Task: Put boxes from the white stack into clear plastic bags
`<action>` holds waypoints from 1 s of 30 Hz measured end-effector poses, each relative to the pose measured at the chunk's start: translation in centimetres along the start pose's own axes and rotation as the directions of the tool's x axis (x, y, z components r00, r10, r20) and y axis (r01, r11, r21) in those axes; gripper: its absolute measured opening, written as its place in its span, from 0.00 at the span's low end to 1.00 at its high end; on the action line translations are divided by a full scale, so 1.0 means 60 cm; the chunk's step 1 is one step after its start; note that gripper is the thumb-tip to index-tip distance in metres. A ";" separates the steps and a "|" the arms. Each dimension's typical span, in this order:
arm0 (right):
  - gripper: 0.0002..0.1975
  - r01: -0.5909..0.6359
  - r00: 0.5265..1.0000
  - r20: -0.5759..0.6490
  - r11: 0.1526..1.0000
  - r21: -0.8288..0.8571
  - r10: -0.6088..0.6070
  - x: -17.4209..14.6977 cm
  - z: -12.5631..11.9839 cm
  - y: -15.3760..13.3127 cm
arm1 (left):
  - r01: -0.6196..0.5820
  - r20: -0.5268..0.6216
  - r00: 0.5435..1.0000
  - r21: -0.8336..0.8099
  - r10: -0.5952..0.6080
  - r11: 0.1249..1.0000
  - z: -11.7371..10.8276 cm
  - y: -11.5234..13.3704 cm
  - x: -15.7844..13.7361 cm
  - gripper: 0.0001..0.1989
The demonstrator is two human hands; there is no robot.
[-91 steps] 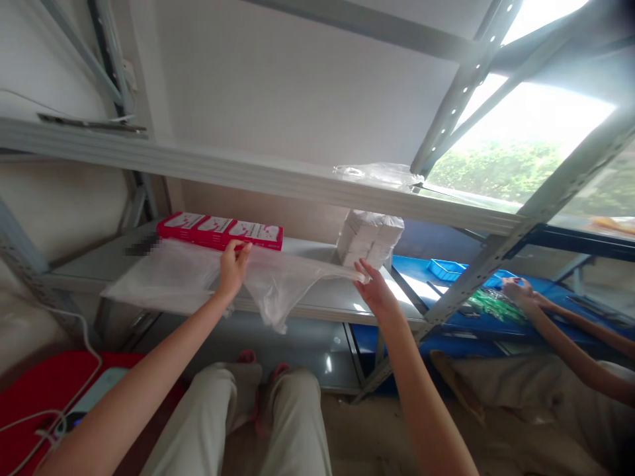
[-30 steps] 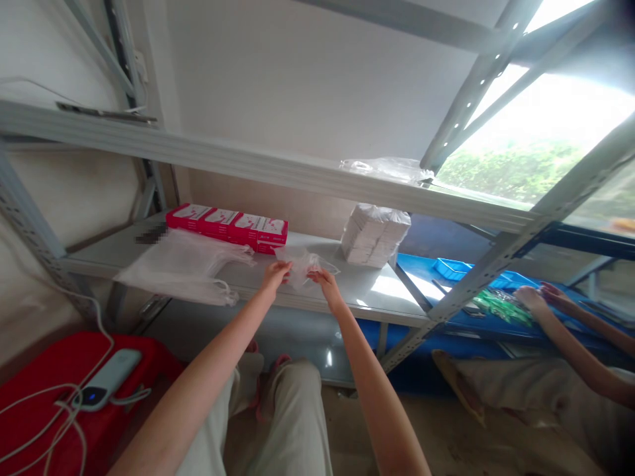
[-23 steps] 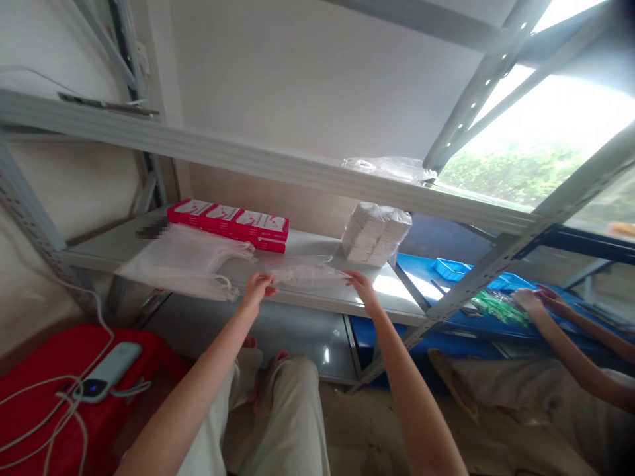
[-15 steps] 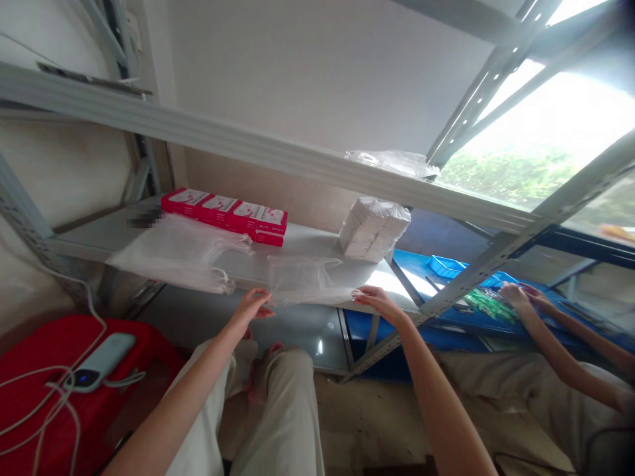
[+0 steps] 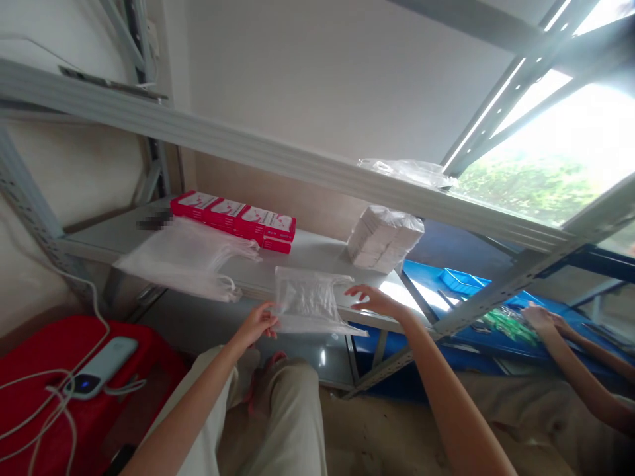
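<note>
A clear plastic bag (image 5: 310,301) with handle loops on its right side lies over the front edge of the grey shelf (image 5: 322,254). At its left edge, my left hand (image 5: 258,324) pinches the film between thumb and fingers. My right hand (image 5: 380,302) hovers by the handle end, fingers apart, holding nothing. To the left, a stack of similar clear bags (image 5: 181,258) lies flat on the shelf, its handles pointing right. Behind that stack runs a row of red and white boxes (image 5: 238,218). A plastic-wrapped white bundle (image 5: 384,238) stands on the shelf's right part.
A metal beam (image 5: 278,152) crosses above the shelf, with more plastic film (image 5: 407,173) on it. At left, a red stool (image 5: 30,357) carries a power bank (image 5: 102,367) and white cables. A co-worker's hands (image 5: 540,320) are at right, near green items (image 5: 510,324) and a blue tray (image 5: 461,283).
My right hand has let go of the bag's handle end and opened. The bag's handles now hang spread at right. My left hand stays at its left edge.
</note>
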State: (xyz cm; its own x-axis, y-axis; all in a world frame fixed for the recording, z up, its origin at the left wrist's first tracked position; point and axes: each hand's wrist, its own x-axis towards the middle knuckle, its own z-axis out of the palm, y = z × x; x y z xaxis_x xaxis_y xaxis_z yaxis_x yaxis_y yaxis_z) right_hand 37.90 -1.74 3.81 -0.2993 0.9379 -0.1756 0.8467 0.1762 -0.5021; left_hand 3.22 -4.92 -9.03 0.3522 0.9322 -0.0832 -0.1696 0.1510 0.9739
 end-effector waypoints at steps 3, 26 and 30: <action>0.20 0.120 0.990 -0.083 0.993 0.014 -0.118 0.074 0.009 -0.081 | -0.035 0.081 0.996 0.064 0.030 0.997 0.013 0.015 -0.012 0.33; 0.21 0.283 0.939 0.078 0.880 0.380 -0.336 0.153 -0.025 -0.394 | -0.270 -0.559 0.725 0.307 0.402 0.913 -0.050 0.164 -0.190 0.23; 0.21 0.417 0.895 0.042 0.868 0.269 -0.444 0.245 -0.013 -0.486 | -0.227 -0.694 0.654 0.199 0.301 0.953 -0.099 0.175 -0.179 0.20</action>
State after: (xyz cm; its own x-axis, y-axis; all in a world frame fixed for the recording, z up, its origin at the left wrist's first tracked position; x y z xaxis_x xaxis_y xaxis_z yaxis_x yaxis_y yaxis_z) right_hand 9.16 7.15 16.50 -0.6621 0.7488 0.0299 0.4915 0.4639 -0.7371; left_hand -7.81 -11.42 0.85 -0.4598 0.8833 0.0916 -0.0589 -0.1332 0.9893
